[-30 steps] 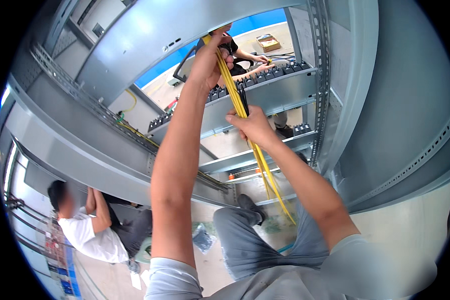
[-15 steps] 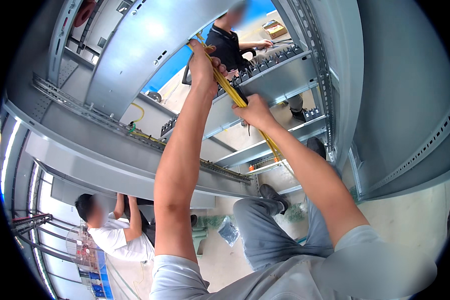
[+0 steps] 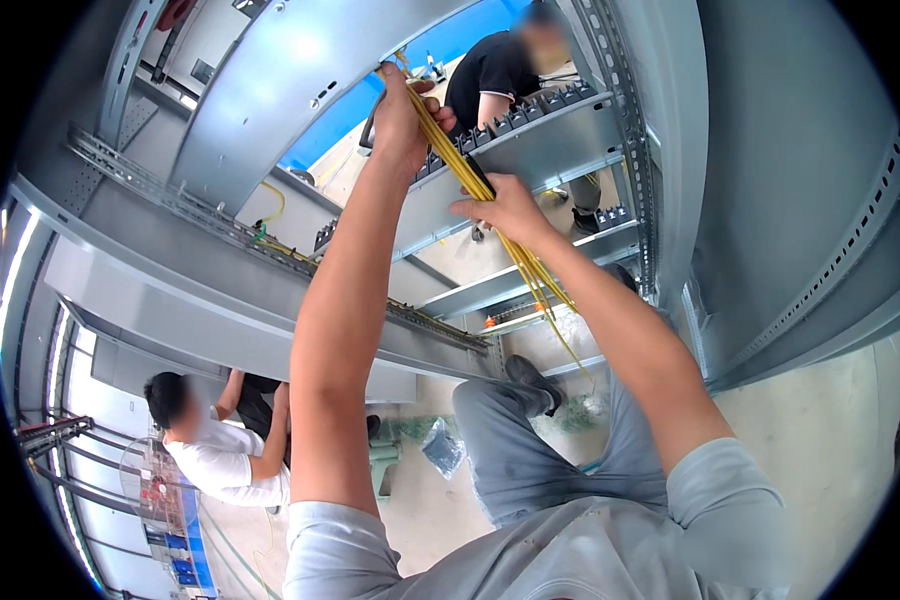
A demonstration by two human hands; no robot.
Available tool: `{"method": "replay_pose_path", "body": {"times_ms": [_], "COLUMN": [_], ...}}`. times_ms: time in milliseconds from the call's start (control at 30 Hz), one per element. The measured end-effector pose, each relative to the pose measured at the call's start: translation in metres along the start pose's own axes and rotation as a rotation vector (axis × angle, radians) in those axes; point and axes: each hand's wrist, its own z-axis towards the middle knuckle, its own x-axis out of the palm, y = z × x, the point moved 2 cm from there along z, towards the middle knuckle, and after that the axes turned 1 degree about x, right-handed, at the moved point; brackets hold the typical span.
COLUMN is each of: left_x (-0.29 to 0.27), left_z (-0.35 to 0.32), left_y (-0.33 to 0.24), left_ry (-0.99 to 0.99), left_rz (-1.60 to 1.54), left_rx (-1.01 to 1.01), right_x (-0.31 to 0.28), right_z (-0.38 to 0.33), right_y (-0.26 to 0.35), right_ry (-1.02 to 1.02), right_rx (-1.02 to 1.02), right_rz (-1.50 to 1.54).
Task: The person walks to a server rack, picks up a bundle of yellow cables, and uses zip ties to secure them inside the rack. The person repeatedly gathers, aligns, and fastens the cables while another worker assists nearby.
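A bundle of yellow wires runs slantwise from the lower edge of a metal panel down to the right. My left hand is closed round its upper part, thumb along the wires close to the panel edge. Lower down, my right hand grips the same bundle. A slim black piece lies along the wires at the right hand's fingers; its kind is not clear. Below that hand the loose wire ends fan out and hang.
Around my arms stands a grey metal cabinet frame with a large panel, slotted rails and a crossbar carrying a row of black components. A person in black bends behind it. Another in white sits at lower left.
The wire ends below my right hand now hang lower and spread wider. The person in black has leaned down and to the right. Both hands keep hold of the bundle.
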Motion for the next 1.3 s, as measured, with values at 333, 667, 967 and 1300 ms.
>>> {"method": "replay_pose_path", "body": {"times_ms": [333, 667, 967, 1300], "left_x": [0.002, -0.003, -0.006, -0.035], "left_z": [-0.005, -0.002, -0.005, -0.053], "left_y": [0.007, 0.012, 0.007, 0.061], "left_ry": [-0.011, -0.013, 0.026, 0.244], "left_rz": [-0.096, -0.064, -0.029, -0.227], "left_rx": [0.003, 0.008, 0.001, 0.021], "right_x": [-0.002, -0.003, -0.001, -0.031], "right_z": [-0.019, -0.011, 0.003, -0.016], "right_y": [0.012, 0.022, 0.018, 0.032], "right_ry": [-0.353, -0.215, -0.119, 0.047], "right_rx": [-0.356, -0.367, -0.233, -0.014], "right_rz": [-0.617, -1.066, -1.092, -0.542]}}
